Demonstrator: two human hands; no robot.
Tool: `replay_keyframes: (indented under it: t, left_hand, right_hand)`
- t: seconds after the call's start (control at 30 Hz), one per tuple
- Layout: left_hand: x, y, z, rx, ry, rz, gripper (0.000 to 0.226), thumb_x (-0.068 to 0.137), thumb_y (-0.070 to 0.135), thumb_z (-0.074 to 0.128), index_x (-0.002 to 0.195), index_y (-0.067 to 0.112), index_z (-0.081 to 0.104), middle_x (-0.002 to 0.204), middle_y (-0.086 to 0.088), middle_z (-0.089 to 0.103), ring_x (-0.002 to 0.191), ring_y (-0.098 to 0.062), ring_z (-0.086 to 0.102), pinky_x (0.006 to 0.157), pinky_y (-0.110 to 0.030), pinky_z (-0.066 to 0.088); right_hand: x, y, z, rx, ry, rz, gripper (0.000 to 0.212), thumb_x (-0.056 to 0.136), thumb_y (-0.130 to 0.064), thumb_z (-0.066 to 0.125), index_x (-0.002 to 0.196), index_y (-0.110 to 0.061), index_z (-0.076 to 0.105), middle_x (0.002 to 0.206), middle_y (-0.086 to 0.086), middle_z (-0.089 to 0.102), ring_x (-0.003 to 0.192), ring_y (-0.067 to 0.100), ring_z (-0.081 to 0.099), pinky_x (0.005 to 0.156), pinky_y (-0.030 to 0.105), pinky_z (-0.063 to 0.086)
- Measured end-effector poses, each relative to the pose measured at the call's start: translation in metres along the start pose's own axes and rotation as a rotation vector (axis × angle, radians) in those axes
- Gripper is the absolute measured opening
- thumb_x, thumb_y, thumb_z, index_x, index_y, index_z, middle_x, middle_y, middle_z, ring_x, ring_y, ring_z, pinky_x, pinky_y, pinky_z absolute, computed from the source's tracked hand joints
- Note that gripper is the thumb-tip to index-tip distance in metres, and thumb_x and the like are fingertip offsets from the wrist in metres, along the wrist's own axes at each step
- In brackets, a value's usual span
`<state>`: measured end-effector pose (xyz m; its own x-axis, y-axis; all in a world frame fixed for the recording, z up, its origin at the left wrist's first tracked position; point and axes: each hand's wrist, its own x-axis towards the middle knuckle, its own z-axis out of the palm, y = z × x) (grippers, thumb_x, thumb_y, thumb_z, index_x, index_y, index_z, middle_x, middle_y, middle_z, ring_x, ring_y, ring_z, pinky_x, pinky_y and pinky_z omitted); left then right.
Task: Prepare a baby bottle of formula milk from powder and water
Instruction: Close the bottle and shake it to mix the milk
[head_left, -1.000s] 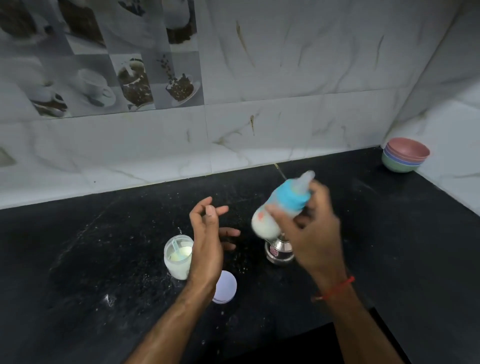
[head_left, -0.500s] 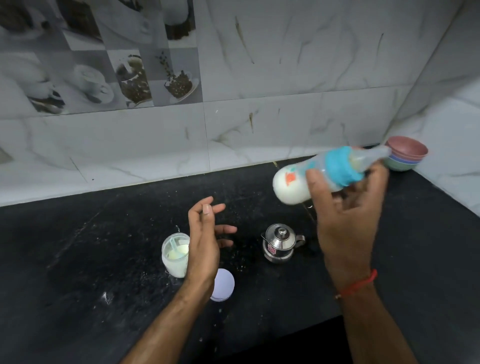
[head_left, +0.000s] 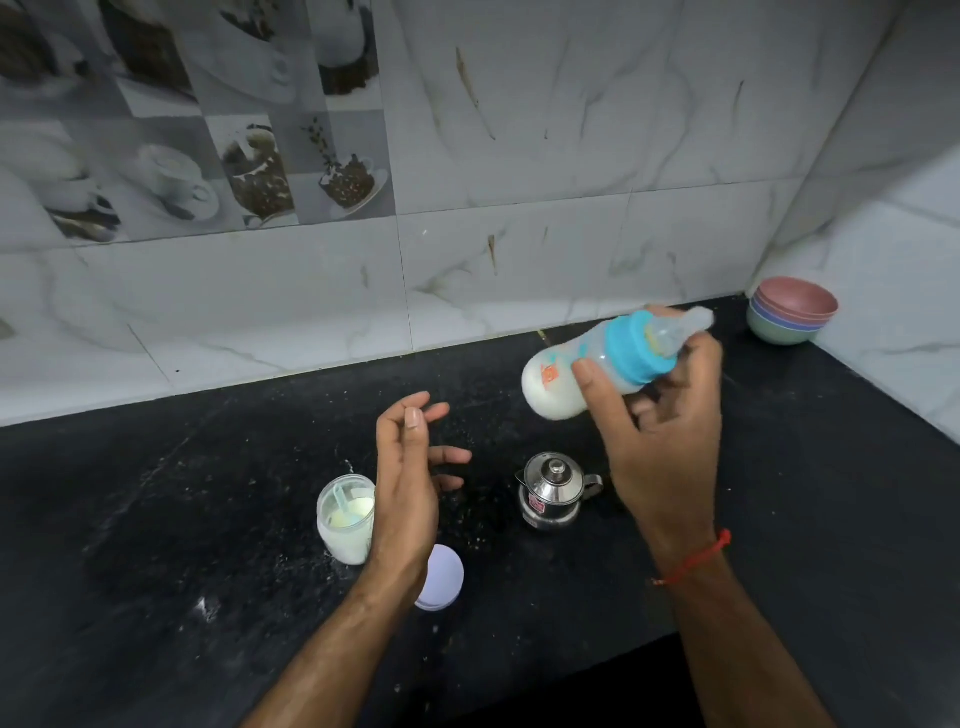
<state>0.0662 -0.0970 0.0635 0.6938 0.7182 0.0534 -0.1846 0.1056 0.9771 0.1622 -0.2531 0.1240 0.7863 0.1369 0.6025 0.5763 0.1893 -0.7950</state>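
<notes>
Right hand (head_left: 670, 441) grips tilted baby bottle (head_left: 597, 364) above steel kettle (head_left: 555, 491); left hand (head_left: 405, 488) loosely open, empty, partly hiding powder jar (head_left: 344, 512) and lid (head_left: 441, 577).

You have two hands in view: the left hand (head_left: 402, 493), empty with fingers spread, and the right hand (head_left: 662, 441), which grips the one bottle (head_left: 597, 364). On your counter (head_left: 156, 519) you have one jar (head_left: 345, 512) with one scoop (head_left: 340, 501) inside it, one loose lid (head_left: 441, 577), and one kettle (head_left: 556, 491). In the far corner you have one stack of bowls (head_left: 792, 317); you can count four rims in it. One red thread (head_left: 696, 558) circles your right wrist.
</notes>
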Motion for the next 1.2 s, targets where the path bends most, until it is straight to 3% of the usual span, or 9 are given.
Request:
replay_keyframes:
  t: [0.2, 0.37, 0.43, 0.57, 0.67, 0.77, 0.83, 0.93, 1.2]
  left_hand:
    - [-0.001, 0.002, 0.001, 0.012, -0.001, 0.017, 0.036, 0.1, 0.054, 0.04, 0.127, 0.036, 0.056, 0.13, 0.009, 0.069, 0.087, -0.019, 0.072, 0.069, -0.034, 0.059]
    - [0.0, 0.0, 0.001, 0.012, 0.012, 0.017, 0.036, 0.1, 0.054, 0.041, 0.127, 0.035, 0.057, 0.129, 0.009, 0.069, 0.088, -0.019, 0.072, 0.07, -0.035, 0.058]
    - [0.0, 0.001, 0.003, 0.008, 0.016, 0.021, 0.035, 0.1, 0.053, 0.041, 0.125, 0.035, 0.057, 0.13, 0.008, 0.069, 0.088, -0.018, 0.071, 0.07, -0.035, 0.057]
    - [-0.002, -0.001, 0.005, 0.028, 0.004, 0.029, 0.032, 0.101, 0.052, 0.041, 0.124, 0.036, 0.057, 0.129, 0.009, 0.069, 0.088, -0.018, 0.072, 0.071, -0.033, 0.057]
    - [0.0, 0.0, 0.002, 0.031, 0.007, 0.031, 0.033, 0.102, 0.051, 0.041, 0.125, 0.034, 0.057, 0.129, 0.01, 0.069, 0.089, -0.018, 0.072, 0.072, -0.034, 0.057]
    - [-0.002, -0.002, 0.001, 0.025, 0.031, 0.012, 0.027, 0.108, 0.042, 0.039, 0.126, 0.032, 0.057, 0.13, 0.007, 0.069, 0.089, -0.02, 0.071, 0.073, -0.036, 0.056]
    - [-0.001, -0.002, 0.003, 0.025, 0.032, 0.017, 0.029, 0.106, 0.044, 0.039, 0.125, 0.031, 0.057, 0.13, 0.006, 0.069, 0.088, -0.02, 0.07, 0.074, -0.038, 0.055]
    - [-0.003, -0.001, 0.003, 0.034, 0.022, 0.028, 0.03, 0.105, 0.045, 0.039, 0.126, 0.031, 0.057, 0.13, 0.008, 0.069, 0.089, -0.018, 0.071, 0.075, -0.038, 0.055]
    - [-0.002, -0.002, 0.002, 0.036, 0.027, 0.015, 0.027, 0.11, 0.039, 0.038, 0.125, 0.031, 0.058, 0.13, 0.008, 0.069, 0.091, -0.019, 0.07, 0.077, -0.04, 0.054]
  right_hand:
    - [-0.014, 0.02, 0.003, -0.318, -0.405, 0.206, 0.064, 0.087, -0.027, 0.081, 0.142, -0.014, 0.051, 0.127, -0.001, 0.066, 0.118, 0.019, 0.067, 0.099, 0.046, 0.057]
    - [0.005, -0.009, 0.007, 0.064, 0.012, -0.173, 0.053, 0.09, -0.035, 0.081, 0.134, -0.032, 0.051, 0.132, -0.012, 0.062, 0.12, 0.014, 0.067, 0.096, 0.028, 0.058]
    - [0.005, -0.003, 0.007, -0.015, 0.085, -0.247, 0.055, 0.091, -0.032, 0.08, 0.135, -0.036, 0.047, 0.13, -0.014, 0.061, 0.117, 0.012, 0.066, 0.095, 0.028, 0.058]
    - [-0.019, 0.029, 0.006, -0.419, -0.412, 0.231, 0.058, 0.085, -0.026, 0.084, 0.134, -0.016, 0.053, 0.118, 0.001, 0.069, 0.108, 0.019, 0.07, 0.094, 0.047, 0.059]
    - [-0.011, 0.02, 0.002, -0.157, -0.222, 0.195, 0.065, 0.082, -0.042, 0.084, 0.135, -0.018, 0.054, 0.12, -0.004, 0.071, 0.11, 0.016, 0.072, 0.091, 0.038, 0.063]
    - [0.0, 0.005, 0.006, 0.041, 0.004, -0.145, 0.052, 0.091, -0.035, 0.079, 0.135, -0.029, 0.05, 0.127, -0.014, 0.064, 0.116, 0.015, 0.068, 0.094, 0.028, 0.059]
    - [-0.005, 0.008, 0.009, -0.062, -0.028, -0.182, 0.053, 0.091, -0.026, 0.077, 0.135, -0.029, 0.048, 0.127, -0.018, 0.06, 0.116, 0.014, 0.066, 0.097, 0.033, 0.058]
    - [-0.018, 0.021, 0.009, -0.279, -0.33, 0.116, 0.059, 0.088, -0.028, 0.081, 0.138, -0.019, 0.052, 0.123, -0.008, 0.065, 0.112, 0.016, 0.069, 0.095, 0.043, 0.059]
    - [0.0, 0.003, 0.004, 0.018, -0.191, 0.086, 0.057, 0.083, -0.032, 0.08, 0.132, -0.016, 0.055, 0.114, -0.008, 0.07, 0.108, 0.019, 0.073, 0.089, 0.029, 0.061]
